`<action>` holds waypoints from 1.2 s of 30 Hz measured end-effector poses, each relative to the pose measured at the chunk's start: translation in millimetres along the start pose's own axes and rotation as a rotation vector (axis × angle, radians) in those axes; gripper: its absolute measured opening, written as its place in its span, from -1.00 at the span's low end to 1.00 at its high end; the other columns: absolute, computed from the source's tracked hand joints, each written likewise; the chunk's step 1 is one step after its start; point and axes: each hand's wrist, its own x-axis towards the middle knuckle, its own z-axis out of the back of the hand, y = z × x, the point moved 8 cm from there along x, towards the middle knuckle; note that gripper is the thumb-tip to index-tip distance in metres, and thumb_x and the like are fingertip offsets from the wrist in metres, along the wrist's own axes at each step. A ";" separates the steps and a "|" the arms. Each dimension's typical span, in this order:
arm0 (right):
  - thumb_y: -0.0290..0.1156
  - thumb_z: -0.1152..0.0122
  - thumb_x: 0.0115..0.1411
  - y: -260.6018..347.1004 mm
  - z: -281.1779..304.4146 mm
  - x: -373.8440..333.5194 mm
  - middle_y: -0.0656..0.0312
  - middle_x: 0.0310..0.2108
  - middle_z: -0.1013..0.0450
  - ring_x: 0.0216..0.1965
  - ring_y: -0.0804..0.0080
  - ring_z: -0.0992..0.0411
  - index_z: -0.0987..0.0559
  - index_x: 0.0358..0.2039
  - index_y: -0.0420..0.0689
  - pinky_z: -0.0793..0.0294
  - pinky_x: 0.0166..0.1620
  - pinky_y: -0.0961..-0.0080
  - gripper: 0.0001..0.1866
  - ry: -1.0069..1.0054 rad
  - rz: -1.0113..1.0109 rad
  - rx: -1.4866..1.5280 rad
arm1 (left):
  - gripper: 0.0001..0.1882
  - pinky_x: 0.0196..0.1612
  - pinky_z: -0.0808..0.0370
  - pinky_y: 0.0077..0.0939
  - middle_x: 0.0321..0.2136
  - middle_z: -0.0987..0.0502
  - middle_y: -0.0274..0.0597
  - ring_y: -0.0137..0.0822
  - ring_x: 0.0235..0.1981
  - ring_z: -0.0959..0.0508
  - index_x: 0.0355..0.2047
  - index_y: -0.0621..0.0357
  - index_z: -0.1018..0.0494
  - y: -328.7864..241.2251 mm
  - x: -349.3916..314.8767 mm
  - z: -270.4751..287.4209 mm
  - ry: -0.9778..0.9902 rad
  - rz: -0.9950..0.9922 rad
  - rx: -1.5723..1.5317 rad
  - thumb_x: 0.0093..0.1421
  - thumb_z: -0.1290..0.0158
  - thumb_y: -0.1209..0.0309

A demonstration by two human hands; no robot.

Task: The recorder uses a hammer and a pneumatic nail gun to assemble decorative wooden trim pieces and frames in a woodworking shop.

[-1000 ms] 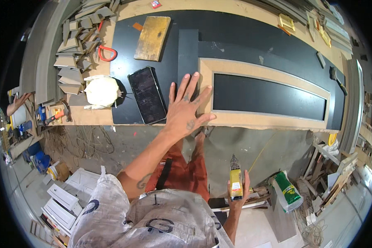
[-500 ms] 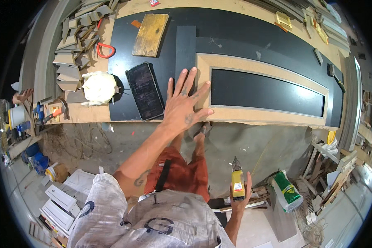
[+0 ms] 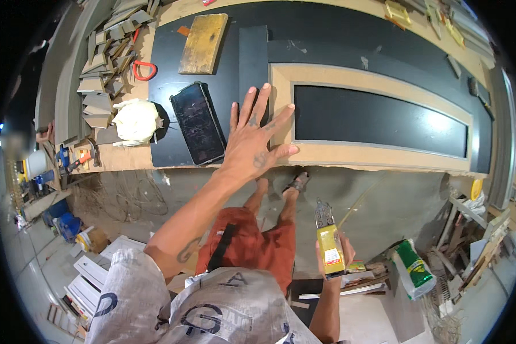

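My left hand (image 3: 257, 137) lies flat with its fingers spread over the left end of a tan, wood-coloured frame (image 3: 378, 157) and the black board (image 3: 361, 37) beside it. A black panel (image 3: 378, 117) fills the frame's opening. Left of that hand, close to the wrist, rests a dark phone (image 3: 198, 123). Below the bench edge, on the right, my right hand (image 3: 347, 251) is closed around a yellow tool (image 3: 329, 247). A white label and a dark metal nose show on the tool, and its exact kind is unclear. The nose points toward the bench.
A worn yellow wooden block (image 3: 204, 45) lies beyond the phone. A white wrapped bundle (image 3: 136, 122), a red handle (image 3: 145, 70) and piled offcuts (image 3: 106, 80) crowd the left. A hammer (image 3: 92, 153) sits at the left edge; a green package (image 3: 411, 266) stands low on the right.
The yellow tool in my right hand has tilted and moved slightly toward the bench. My left hand stays spread on the frame's end. The view has shifted a little.
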 end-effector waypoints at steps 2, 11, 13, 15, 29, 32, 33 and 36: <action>-0.25 -0.44 -0.07 3.2 -14.9 12.2 0.08 -0.38 -0.53 -0.41 0.05 -0.50 -0.57 -0.21 -0.20 -0.45 -0.32 0.30 -0.57 -0.045 0.057 0.045 | -0.17 0.37 0.21 0.18 0.44 0.19 -0.03 0.11 0.43 0.22 0.29 -0.34 -0.28 -1.7 2.0 -4.0 0.032 -0.011 0.021 0.05 -0.03 -0.34; -0.58 -0.36 -0.15 18.0 -88.7 56.9 0.28 -0.67 -0.28 -0.64 0.43 -0.28 -0.63 -0.28 -0.22 -0.22 -0.52 0.50 -0.68 -0.138 0.395 0.394 | -0.15 0.37 0.09 0.12 0.43 0.21 0.08 0.17 0.43 0.26 0.31 -0.28 -0.25 -1.4 3.9 -3.3 0.049 -0.062 0.086 0.05 -0.14 -0.25; -0.55 -0.38 -0.13 16.7 -98.2 54.7 0.22 -0.60 -0.38 -0.62 0.38 -0.32 -0.61 -0.29 -0.25 -0.27 -0.50 0.48 -0.69 -0.123 0.409 0.391 | -0.15 0.36 0.08 0.11 0.43 0.22 0.09 0.16 0.43 0.27 0.32 -0.28 -0.24 -3.2 4.9 -6.8 0.071 -0.058 0.077 0.05 -0.14 -0.24; -0.53 -0.40 -0.11 21.1 -106.7 51.1 0.18 -0.55 -0.46 -0.62 0.35 -0.34 -0.59 -0.28 -0.28 -0.28 -0.51 0.45 -0.69 -0.148 0.465 0.359 | -0.14 0.36 0.06 0.11 0.43 0.24 0.09 0.12 0.44 0.29 0.32 -0.28 -0.22 -3.1 4.8 -6.2 0.063 -0.049 0.074 0.05 -0.17 -0.22; -0.58 -0.33 -0.18 26.5 -113.5 53.6 0.29 -0.67 -0.21 -0.64 0.40 -0.24 -0.63 -0.21 -0.22 -0.22 -0.52 0.47 -0.60 -0.298 0.449 0.422 | -0.14 0.37 0.05 0.05 0.43 0.23 0.05 0.08 0.44 0.27 0.33 -0.30 -0.20 0.0 1.2 -4.4 0.038 -0.080 0.066 0.05 -0.17 -0.21; -0.59 -0.35 -0.19 28.8 -114.0 52.0 0.29 -0.67 -0.21 -0.63 0.40 -0.24 -0.63 -0.21 -0.23 -0.23 -0.51 0.47 -0.59 -0.310 0.454 0.406 | -0.14 0.36 0.05 0.09 0.43 0.22 0.06 0.10 0.44 0.27 0.33 -0.29 -0.20 -2.3 1.8 -3.4 0.035 -0.092 0.061 0.06 -0.15 -0.23; -0.60 -0.35 -0.19 28.3 -114.0 51.8 0.29 -0.67 -0.21 -0.63 0.40 -0.24 -0.63 -0.21 -0.24 -0.23 -0.51 0.48 -0.59 -0.324 0.453 0.399 | -0.13 0.36 0.05 0.10 0.43 0.22 0.07 0.11 0.44 0.27 0.33 -0.29 -0.20 -2.8 2.4 -4.0 0.039 -0.092 0.064 0.06 -0.14 -0.24; -0.59 -0.41 -0.09 24.6 -118.7 48.2 0.28 -0.65 -0.32 -0.62 0.44 -0.24 -0.59 -0.16 -0.27 -0.39 -0.21 0.35 -0.61 -0.253 0.425 0.368 | -0.14 0.36 0.05 0.11 0.43 0.21 0.08 0.11 0.44 0.27 0.33 -0.30 -0.21 -2.1 1.6 -3.9 0.035 -0.098 0.065 0.06 -0.14 -0.24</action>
